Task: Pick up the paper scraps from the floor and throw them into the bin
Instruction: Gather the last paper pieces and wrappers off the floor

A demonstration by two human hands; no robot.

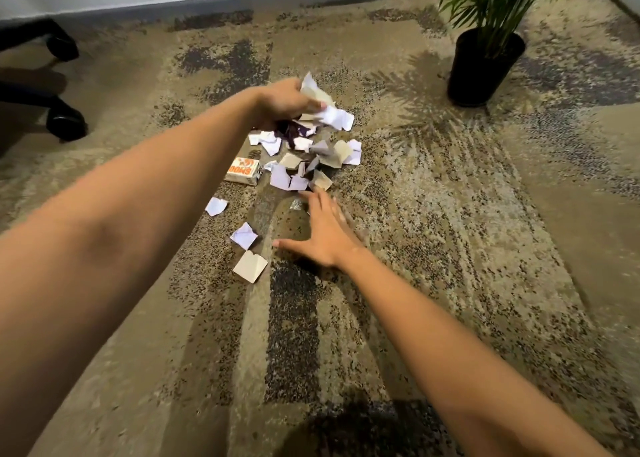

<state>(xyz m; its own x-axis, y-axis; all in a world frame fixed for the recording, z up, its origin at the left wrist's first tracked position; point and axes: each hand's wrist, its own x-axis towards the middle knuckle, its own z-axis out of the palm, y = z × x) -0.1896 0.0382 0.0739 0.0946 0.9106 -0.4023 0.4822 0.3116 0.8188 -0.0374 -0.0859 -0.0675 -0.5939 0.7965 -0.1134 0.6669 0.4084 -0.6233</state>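
Left hand [282, 102] grips a bunch of paper scraps [325, 108] — right hand [325, 237], blurred, seemingly spread flat, reaches toward the pile [304, 160].

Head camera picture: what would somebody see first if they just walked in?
Probably the pile of paper scraps in the middle of the carpet, with a small orange box at its left edge. The left hand grips a bunch of scraps above the pile, and the right hand reaches in with straight fingers. A potted plant stands at the back right.
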